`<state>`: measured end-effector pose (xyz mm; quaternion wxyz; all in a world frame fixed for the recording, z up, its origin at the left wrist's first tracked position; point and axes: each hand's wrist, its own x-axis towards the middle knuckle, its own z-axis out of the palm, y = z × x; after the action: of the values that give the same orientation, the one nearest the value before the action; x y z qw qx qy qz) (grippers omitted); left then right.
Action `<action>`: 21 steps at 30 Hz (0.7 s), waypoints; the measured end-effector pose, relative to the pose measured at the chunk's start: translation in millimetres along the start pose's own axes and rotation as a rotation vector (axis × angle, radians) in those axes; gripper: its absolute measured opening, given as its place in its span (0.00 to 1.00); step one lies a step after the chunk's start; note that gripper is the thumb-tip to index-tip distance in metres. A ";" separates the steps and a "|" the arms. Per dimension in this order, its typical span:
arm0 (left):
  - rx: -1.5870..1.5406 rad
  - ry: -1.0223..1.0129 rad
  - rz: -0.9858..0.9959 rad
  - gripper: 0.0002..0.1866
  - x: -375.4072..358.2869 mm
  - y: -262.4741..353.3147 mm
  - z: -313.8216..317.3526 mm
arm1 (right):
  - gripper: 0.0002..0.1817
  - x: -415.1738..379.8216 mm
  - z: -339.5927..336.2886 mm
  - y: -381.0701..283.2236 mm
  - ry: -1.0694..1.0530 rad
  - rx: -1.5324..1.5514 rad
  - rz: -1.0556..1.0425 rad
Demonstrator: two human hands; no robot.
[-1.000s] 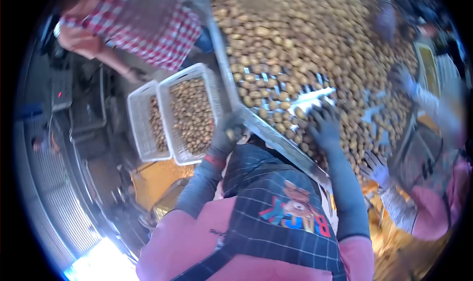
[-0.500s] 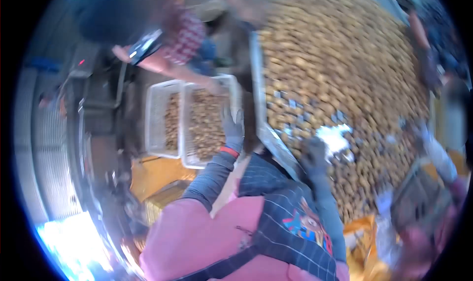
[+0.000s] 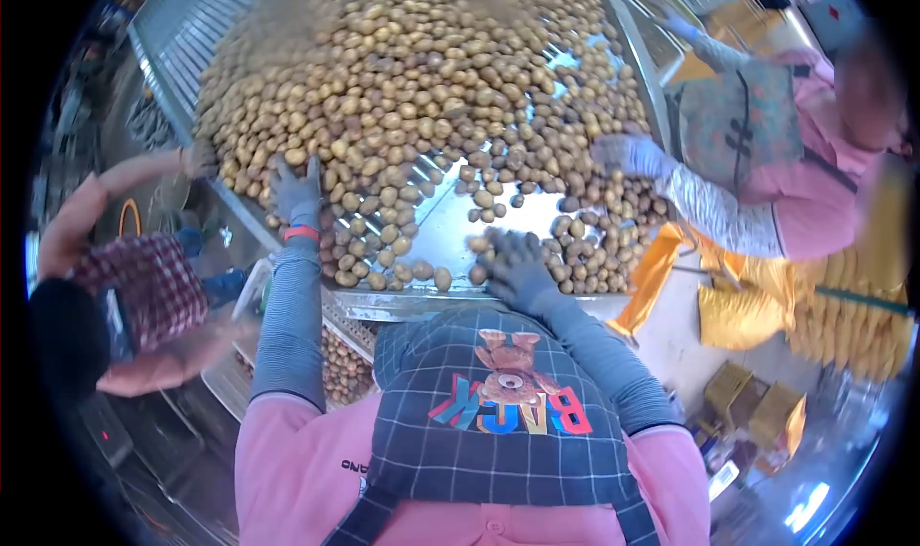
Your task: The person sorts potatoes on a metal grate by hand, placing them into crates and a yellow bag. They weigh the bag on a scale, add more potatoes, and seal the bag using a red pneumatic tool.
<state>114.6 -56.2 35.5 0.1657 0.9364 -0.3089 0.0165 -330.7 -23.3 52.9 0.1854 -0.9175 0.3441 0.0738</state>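
A large heap of small round brown-yellow produce, which looks like potatoes (image 3: 402, 96), covers a metal sorting table (image 3: 446, 216). My left hand (image 3: 295, 193), in a grey glove with a red band at the wrist, rests against the left side of the heap, fingers spread. Near the front rim my right hand (image 3: 519, 270), also gloved in grey, lies flat over the metal with its fingers apart. A few potatoes touch or sit close to its fingertips. Neither hand appears to grip anything.
To the left a co-worker in a checked shirt (image 3: 144, 292) reaches to the heap. At the right another in pink (image 3: 815, 201) has a gloved hand on it. Crates of produce (image 3: 345, 369) stand below the left front edge; yellow sacks (image 3: 747, 302) lie at the right.
The view has turned right, bringing the table in front of me. My left hand has gone from the white crates to the heap. My right hand is still low at the table's near side.
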 end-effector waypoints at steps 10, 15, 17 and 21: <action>-0.022 -0.191 0.882 0.24 -186.3 111.5 -28.8 | 0.17 -23.4 -29.3 21.3 0.548 0.468 0.336; -0.766 -0.549 0.956 0.19 -175.0 54.6 -34.0 | 0.27 -49.5 -23.1 51.0 0.231 0.113 0.162; -0.628 -0.281 0.788 0.20 -131.2 7.6 -37.9 | 0.28 -40.8 -9.4 68.2 0.346 0.195 0.210; 0.153 -0.200 0.228 0.43 -93.5 -42.6 -41.7 | 0.28 -7.1 -12.5 44.3 0.441 0.291 0.446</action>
<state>66.8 42.9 49.6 0.0592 0.9022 -0.4258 -0.0346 -365.1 -54.7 53.5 0.2149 -0.7776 0.5747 -0.1374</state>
